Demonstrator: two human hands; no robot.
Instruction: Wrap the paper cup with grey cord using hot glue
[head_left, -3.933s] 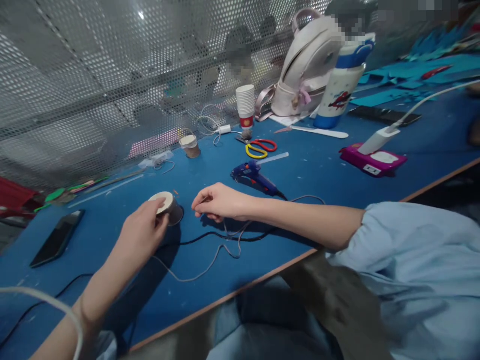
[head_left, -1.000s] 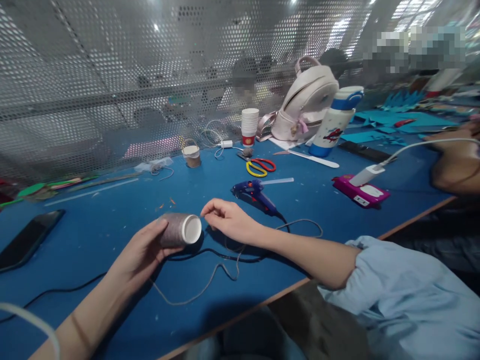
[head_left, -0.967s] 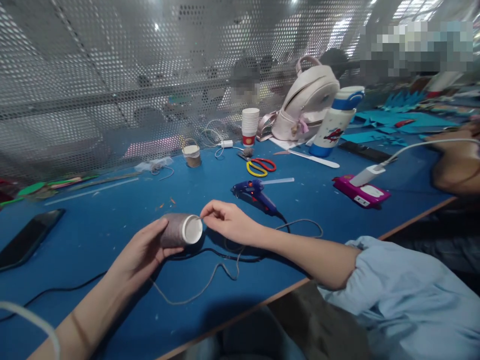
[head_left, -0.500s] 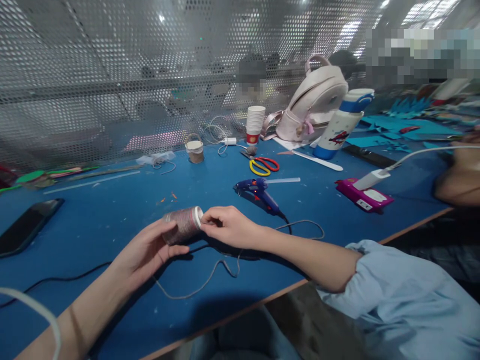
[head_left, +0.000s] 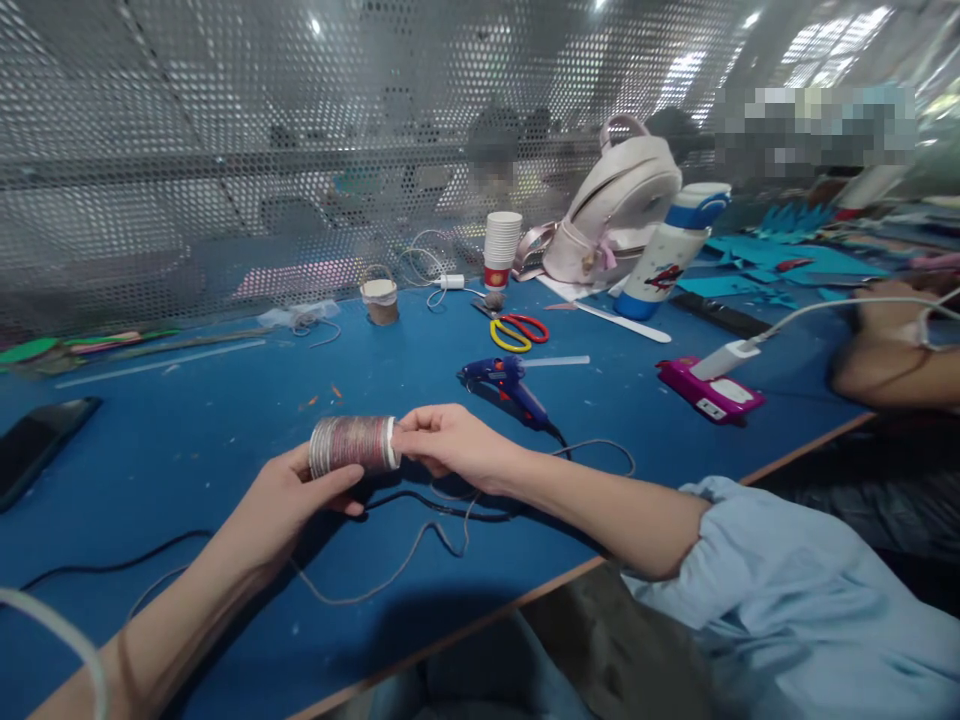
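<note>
A paper cup wrapped in grey and reddish string (head_left: 351, 446) lies sideways between my hands, its white rim facing right. My left hand (head_left: 304, 490) holds it from the left and below, thumb along the near side. At the rim, my right hand (head_left: 442, 440) grips the cup's edge with bent fingers, some of them hidden. Loose grey string (head_left: 405, 575) curls over the table below. Beyond my right hand lies a blue glue gun (head_left: 506, 380) with a clear glue stick in its back.
Scissors (head_left: 517, 330), a small string-wrapped cup (head_left: 380, 302), stacked paper cups (head_left: 502, 250), a bottle (head_left: 667, 255) and a backpack (head_left: 615, 205) stand or lie farther back. A phone (head_left: 45, 445) is at left, a magenta power strip (head_left: 709, 390) at right. Another person's arm (head_left: 892, 350) rests far right.
The wrapped cup has turned to lie more level and shows more of its wound side. My left hand has shifted lower around it; my right hand stays at the rim.
</note>
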